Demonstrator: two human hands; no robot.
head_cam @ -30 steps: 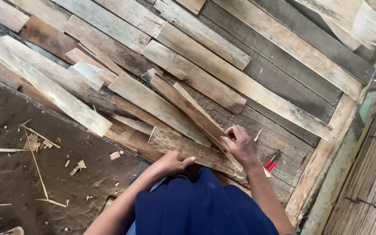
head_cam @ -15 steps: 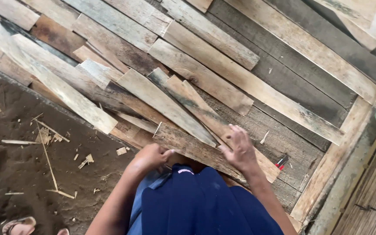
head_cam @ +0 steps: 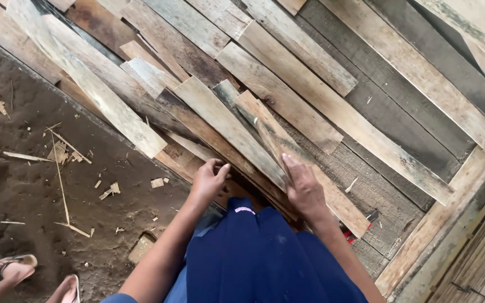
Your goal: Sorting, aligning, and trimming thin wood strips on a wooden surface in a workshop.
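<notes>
Dark blue cloth garment (head_cam: 259, 252) nearest. Left hand (head_cam: 209, 179) curled on edge of dark weathered wood plank (head_cam: 237, 188). Right hand (head_cam: 304, 188) laid flat, fingers extended, on long tan wood plank (head_cam: 287, 146). Brown dirt floor (head_cam: 23, 196) strewn with splinters at left; overlapped grey boards (head_cam: 366, 84) beyond.

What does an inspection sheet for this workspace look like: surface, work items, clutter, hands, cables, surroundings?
Surface: rough wooden platform of weathered boards.
Work items: loose plank lying slantwise on the others; a wider plank beside it.
Clutter: splinters and wood chips on the dirt; red-handled tool partly hidden under the plank.
Hands: right hand flat on the loose plank; left hand at a board's edge, grip unclear.
Cables: nothing seen.
Surroundings: dirt ground, sandalled feet bottom left, slatted wall at right.
</notes>
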